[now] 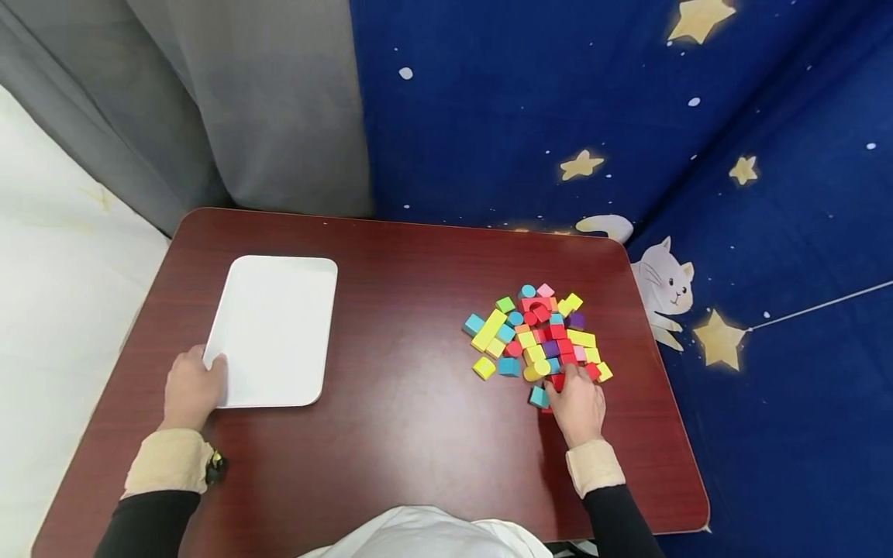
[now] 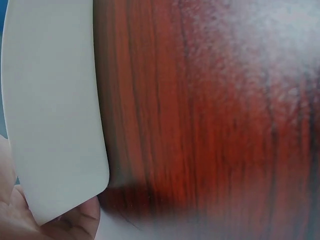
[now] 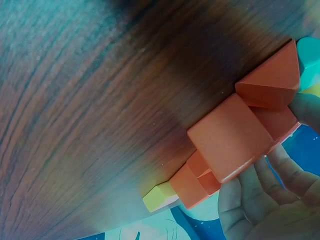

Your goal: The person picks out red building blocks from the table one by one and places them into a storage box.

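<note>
A flat white rectangular board (image 1: 275, 333) with rounded corners is at the table's left side. My left hand (image 1: 194, 387) grips its near-left edge, the thumb over the top and, in the left wrist view, curled fingers (image 2: 82, 220) underneath. Over on the right, my right hand (image 1: 580, 407) reaches into the near side of a pile of coloured blocks (image 1: 533, 353). In the right wrist view its thumb (image 3: 307, 110) and fingers (image 3: 270, 175) close around a red block (image 3: 277, 122), with a larger red square-faced block (image 3: 230, 137) right beside it.
The dark red wooden table (image 1: 405, 349) carries the board and pile. Blue, yellow, green, pink and purple blocks lie close together, some at the pile's edge, such as a yellow cylinder (image 1: 484, 368) and a teal block (image 1: 539, 397). Curtains (image 1: 488, 116) hang behind the far edge.
</note>
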A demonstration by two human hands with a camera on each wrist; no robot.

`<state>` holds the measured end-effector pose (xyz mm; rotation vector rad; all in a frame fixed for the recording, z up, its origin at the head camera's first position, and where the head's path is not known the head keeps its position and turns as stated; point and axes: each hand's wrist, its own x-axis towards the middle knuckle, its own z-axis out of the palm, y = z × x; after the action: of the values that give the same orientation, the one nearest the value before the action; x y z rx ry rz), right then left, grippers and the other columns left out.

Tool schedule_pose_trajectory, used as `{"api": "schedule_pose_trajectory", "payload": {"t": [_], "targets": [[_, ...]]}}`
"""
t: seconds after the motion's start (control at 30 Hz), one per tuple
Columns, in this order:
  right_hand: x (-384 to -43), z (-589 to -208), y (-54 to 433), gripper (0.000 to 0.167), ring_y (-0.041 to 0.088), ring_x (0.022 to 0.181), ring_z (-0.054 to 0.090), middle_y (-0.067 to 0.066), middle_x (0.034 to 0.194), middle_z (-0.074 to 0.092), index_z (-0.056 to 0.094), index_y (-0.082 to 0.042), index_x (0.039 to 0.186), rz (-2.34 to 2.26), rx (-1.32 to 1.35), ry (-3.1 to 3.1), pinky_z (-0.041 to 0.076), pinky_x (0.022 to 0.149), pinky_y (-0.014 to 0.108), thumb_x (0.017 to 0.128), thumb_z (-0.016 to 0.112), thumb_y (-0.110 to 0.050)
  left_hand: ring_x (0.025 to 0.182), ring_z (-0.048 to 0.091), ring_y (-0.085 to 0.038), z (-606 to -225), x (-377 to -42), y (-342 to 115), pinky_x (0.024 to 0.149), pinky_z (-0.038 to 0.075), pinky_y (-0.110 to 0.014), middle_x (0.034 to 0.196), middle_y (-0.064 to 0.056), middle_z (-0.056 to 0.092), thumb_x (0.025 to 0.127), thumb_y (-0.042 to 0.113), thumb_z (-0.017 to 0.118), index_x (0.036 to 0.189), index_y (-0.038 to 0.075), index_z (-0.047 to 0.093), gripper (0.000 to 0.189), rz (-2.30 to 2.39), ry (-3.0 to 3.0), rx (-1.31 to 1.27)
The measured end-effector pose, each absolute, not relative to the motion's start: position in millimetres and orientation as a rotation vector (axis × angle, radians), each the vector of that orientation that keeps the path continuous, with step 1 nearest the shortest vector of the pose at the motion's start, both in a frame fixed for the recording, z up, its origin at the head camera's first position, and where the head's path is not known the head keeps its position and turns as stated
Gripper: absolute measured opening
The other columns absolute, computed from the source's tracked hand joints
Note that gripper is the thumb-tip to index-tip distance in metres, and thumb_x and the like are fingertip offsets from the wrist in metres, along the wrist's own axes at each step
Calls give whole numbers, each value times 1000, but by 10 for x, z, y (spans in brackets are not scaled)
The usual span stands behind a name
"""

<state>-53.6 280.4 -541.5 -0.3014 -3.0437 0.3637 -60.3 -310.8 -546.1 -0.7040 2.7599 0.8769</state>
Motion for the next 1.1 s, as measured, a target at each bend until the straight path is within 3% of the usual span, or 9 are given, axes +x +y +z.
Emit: {"api": "schedule_pose_trajectory", "payload": {"t": [0.17, 0.37, 0.53, 0.63, 0.87, 1.1], "targets": [[-568, -5426, 2768, 43, 38, 83, 69, 21, 100, 72, 66, 2, 110, 343, -295, -3022, 52, 79, 52, 81, 84, -25, 127, 45, -62, -5467, -619, -3168, 102, 40, -69, 137, -45, 45, 106, 21, 36, 143, -18, 38, 54, 863, 2760, -753], [-595, -5419, 2750, 41, 39, 79, 68, 22, 95, 72, 66, 3, 110, 378, -294, -3014, 55, 75, 52, 82, 84, -21, 125, 49, -61, -5506, -577, -3211, 99, 42, -69, 136, -43, 48, 107, 32, 35, 143, -14, 42, 59, 878, 2795, -751], [-603, -5401, 2736, 41, 36, 75, 68, 23, 98, 72, 67, 4, 111, 446, -311, -3016, 57, 68, 50, 82, 84, -19, 117, 55, -60, -5552, -538, -3231, 86, 45, -69, 133, -41, 53, 107, 33, 39, 139, -11, 50, 56, 786, 2863, -732], [-593, -5386, 2726, 40, 36, 76, 68, 24, 100, 72, 68, 5, 112, 479, -305, -3022, 58, 69, 50, 83, 83, -18, 113, 57, -60, -5569, -527, -3228, 81, 45, -68, 130, -40, 55, 106, 32, 42, 136, -9, 54, 52, 747, 2899, -738], [-538, -5371, 2777, 40, 42, 91, 72, 26, 105, 73, 69, 5, 116, 534, -365, -2999, 58, 81, 53, 84, 82, -15, 113, 56, -60, -5612, -551, -3129, 82, 45, -70, 130, -37, 56, 107, 30, 43, 134, -8, 56, 48, 707, 2943, -715], [-505, -5356, 2835, 38, 38, 85, 70, 26, 104, 73, 69, 4, 115, 608, -319, -2983, 58, 74, 50, 84, 82, -13, 108, 58, -61, -5605, -563, -3066, 79, 45, -70, 126, -35, 59, 107, 26, 45, 130, -7, 59, 43, 706, 2999, -721]]}}
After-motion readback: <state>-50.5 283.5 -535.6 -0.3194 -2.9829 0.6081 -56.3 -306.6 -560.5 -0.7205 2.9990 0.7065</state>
